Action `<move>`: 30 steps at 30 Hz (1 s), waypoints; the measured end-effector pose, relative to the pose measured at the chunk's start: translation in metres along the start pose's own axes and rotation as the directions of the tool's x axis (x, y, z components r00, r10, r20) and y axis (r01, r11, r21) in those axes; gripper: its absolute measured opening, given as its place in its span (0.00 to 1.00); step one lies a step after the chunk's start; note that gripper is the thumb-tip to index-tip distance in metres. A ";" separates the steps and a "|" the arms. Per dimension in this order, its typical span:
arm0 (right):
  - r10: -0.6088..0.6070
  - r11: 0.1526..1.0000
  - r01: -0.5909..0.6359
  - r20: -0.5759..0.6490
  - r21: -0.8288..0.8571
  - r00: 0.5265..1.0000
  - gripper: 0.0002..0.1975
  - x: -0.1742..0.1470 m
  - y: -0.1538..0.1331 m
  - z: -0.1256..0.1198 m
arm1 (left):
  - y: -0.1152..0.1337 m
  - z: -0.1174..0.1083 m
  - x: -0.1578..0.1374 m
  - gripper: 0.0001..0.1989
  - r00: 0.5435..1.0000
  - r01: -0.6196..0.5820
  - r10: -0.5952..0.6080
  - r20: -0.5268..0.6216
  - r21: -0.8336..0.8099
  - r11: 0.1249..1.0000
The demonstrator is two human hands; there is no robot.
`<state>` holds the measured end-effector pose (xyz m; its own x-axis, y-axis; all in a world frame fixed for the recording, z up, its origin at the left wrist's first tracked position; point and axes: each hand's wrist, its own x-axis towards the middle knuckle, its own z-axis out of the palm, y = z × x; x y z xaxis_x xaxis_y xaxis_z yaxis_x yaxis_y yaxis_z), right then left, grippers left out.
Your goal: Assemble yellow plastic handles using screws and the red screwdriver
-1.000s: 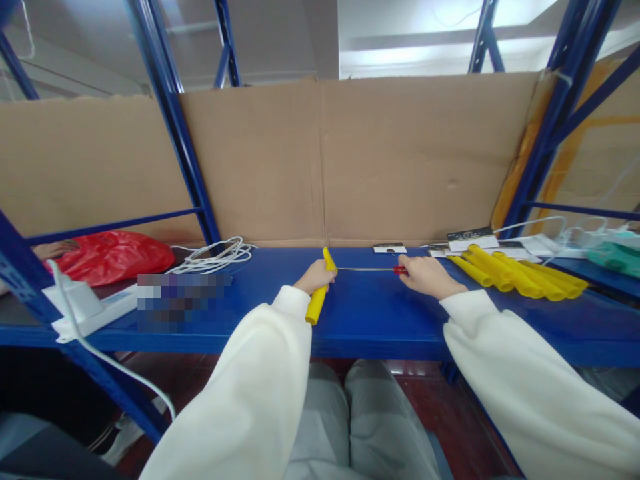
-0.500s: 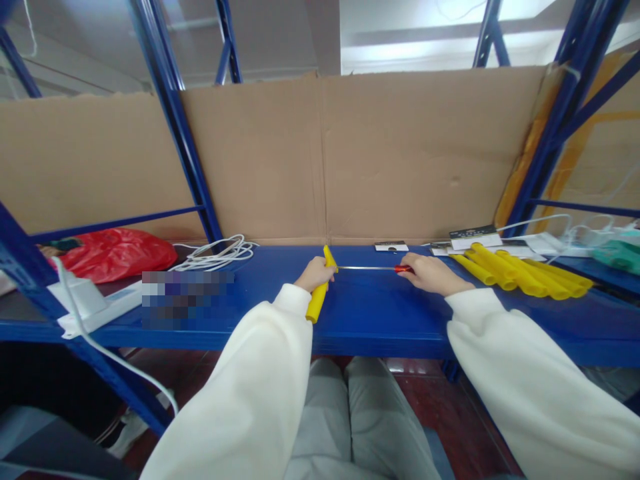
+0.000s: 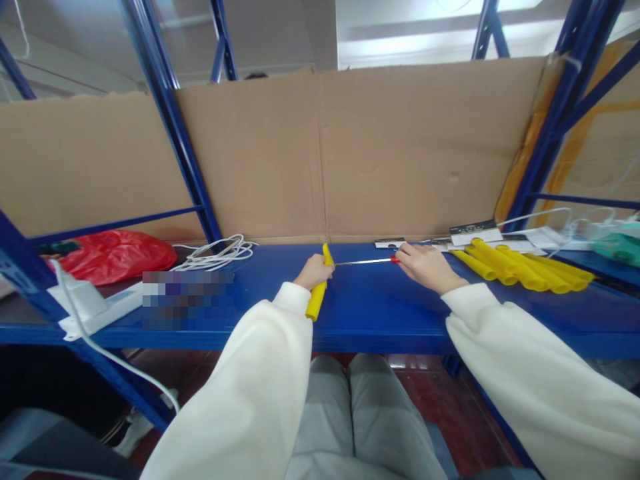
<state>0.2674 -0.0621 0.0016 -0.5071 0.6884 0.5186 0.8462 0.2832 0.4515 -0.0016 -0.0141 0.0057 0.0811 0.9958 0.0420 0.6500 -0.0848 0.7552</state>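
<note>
Wrapped around a yellow tube-like handle (image 3: 315,305) is my left hand (image 3: 314,271), above the blue shelf near its middle. My right hand (image 3: 424,265) is closed on the red handle of a screwdriver (image 3: 364,261). The screwdriver's thin metal shaft runs left, nearly level, and its tip meets the yellow piece beside my left fingers. Those fingers cover the middle of the yellow piece, so the exact point of contact is hidden. Several more yellow tubes (image 3: 520,267) lie in a row on the shelf to the right of my right hand.
A white power strip (image 3: 105,310), a red plastic bag (image 3: 125,257) and a coiled white cable (image 3: 220,253) lie on the left. Black-and-white cards (image 3: 475,233) sit behind the yellow tubes. A cardboard panel (image 3: 400,153) closes off the back between blue posts (image 3: 183,140).
My right hand has moved slightly left and up with the screwdriver, and its fingers have shifted on the handle. My left hand still grips the yellow piece in nearly the same place.
</note>
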 end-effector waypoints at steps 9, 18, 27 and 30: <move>0.003 0.994 0.004 -0.064 0.109 0.998 0.13 -0.002 0.006 0.005 | -0.003 0.001 0.004 0.07 1.000 -0.009 0.009 -0.021 0.008 1.000; 0.141 0.964 -0.172 0.160 0.203 0.977 0.11 0.000 0.003 0.003 | -0.004 0.000 0.005 0.07 1.000 0.010 -0.010 -0.027 -0.018 1.000; 0.058 0.982 -0.058 0.007 0.181 0.998 0.10 -0.003 0.008 0.007 | -0.005 -0.002 0.005 0.07 1.000 0.018 -0.019 -0.016 -0.025 1.000; 0.094 0.983 -0.085 -0.046 0.165 0.995 0.13 -0.004 0.009 0.006 | -0.004 -0.002 0.005 0.07 1.000 0.016 -0.016 -0.012 -0.023 1.000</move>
<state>0.2780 -0.0580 -0.0008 -0.4325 0.6805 0.5915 0.9016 0.3299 0.2797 -0.0053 -0.0087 0.0038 0.0619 0.9974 0.0375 0.6338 -0.0683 0.7705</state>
